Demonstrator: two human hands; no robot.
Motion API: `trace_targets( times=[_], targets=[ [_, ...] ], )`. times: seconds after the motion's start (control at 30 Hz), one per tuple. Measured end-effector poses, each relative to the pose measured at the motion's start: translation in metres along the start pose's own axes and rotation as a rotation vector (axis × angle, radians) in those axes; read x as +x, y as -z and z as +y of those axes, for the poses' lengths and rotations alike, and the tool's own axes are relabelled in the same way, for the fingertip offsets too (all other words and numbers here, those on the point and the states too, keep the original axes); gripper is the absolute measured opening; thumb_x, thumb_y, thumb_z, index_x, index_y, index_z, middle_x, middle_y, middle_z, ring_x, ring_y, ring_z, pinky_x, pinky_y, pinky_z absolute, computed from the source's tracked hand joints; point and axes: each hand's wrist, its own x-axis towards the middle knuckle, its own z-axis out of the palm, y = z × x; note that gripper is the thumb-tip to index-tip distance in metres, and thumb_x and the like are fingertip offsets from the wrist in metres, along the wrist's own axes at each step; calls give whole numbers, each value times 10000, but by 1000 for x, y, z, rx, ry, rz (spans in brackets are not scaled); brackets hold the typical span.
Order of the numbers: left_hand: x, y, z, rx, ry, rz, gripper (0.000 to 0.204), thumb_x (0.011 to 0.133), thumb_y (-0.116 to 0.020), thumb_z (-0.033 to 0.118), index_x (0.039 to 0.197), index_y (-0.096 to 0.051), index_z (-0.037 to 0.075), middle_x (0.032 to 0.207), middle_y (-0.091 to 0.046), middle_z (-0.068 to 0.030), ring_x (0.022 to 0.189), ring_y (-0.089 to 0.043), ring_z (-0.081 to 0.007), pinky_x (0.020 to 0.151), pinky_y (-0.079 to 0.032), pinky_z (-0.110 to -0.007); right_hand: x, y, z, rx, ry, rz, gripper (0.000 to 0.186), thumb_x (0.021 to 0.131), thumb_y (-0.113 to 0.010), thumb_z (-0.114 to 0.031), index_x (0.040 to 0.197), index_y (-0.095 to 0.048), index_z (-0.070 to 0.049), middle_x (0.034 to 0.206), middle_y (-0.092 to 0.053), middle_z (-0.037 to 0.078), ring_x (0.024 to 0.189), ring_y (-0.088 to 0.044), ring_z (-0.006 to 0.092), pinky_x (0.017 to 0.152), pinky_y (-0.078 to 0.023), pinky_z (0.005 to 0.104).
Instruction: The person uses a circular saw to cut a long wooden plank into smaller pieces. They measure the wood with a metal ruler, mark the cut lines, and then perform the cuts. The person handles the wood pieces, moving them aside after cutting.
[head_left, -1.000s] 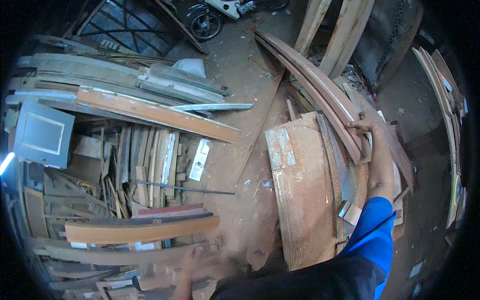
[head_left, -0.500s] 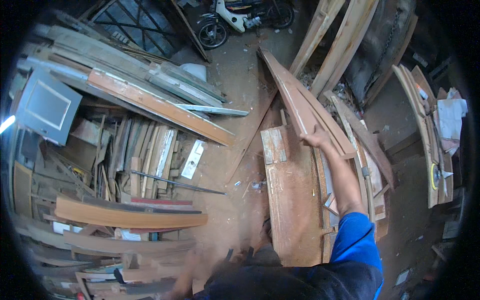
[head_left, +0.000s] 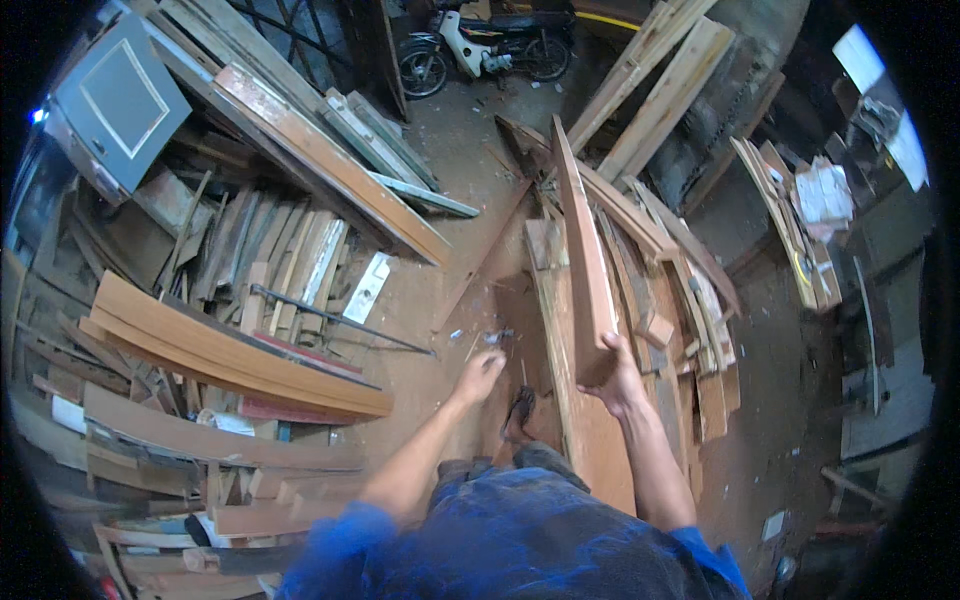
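Observation:
My right hand (head_left: 617,378) grips the near end of a long reddish-brown wooden plank (head_left: 580,240), lifted on edge and pointing away from me over a heap of curved boards (head_left: 660,290). My left hand (head_left: 480,375) hangs free in front of me with loosely curled fingers, holding nothing, above the dusty floor. A wide flat board (head_left: 585,430) lies just below the lifted plank. My foot (head_left: 518,412) shows between the hands.
Stacks of planks and offcuts (head_left: 230,280) fill the left side, with curved laminated boards (head_left: 220,345) near me. A grey panel door (head_left: 120,95) leans far left. A motorbike (head_left: 490,45) is parked at the back. Long timbers (head_left: 660,90) lean at the upper right.
My right hand has drawn the plank back toward me and lifted it on edge. My left hand has come up into view. My head has tilted up, showing more of the motorbike.

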Motion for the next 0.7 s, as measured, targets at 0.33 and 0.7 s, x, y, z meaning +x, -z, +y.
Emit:
trace_targets(
  times=[0.33,0.7],
  targets=[
    [96,-83,90,-34,102,-166,727,921,-649,630,1275,-634,-5,1080,-745,-165,1038,-701,-289,909,-537,-431,-350,76,186,-109,25,176,946,821,-750,-291,1585,-286,21,1422,-559,143,1252,-573,254,1100,-423,406],
    [59,-164,6,-105,602,-34,804,787,-855,519,1242,-624,-103,1186,-689,-239,1037,-702,-343,894,-574,-476,-513,37,274,-75,-113,360,1040,682,-886,-424,1488,-420,39,1430,-551,217,1299,-557,290,1089,-438,404]
  ],
)
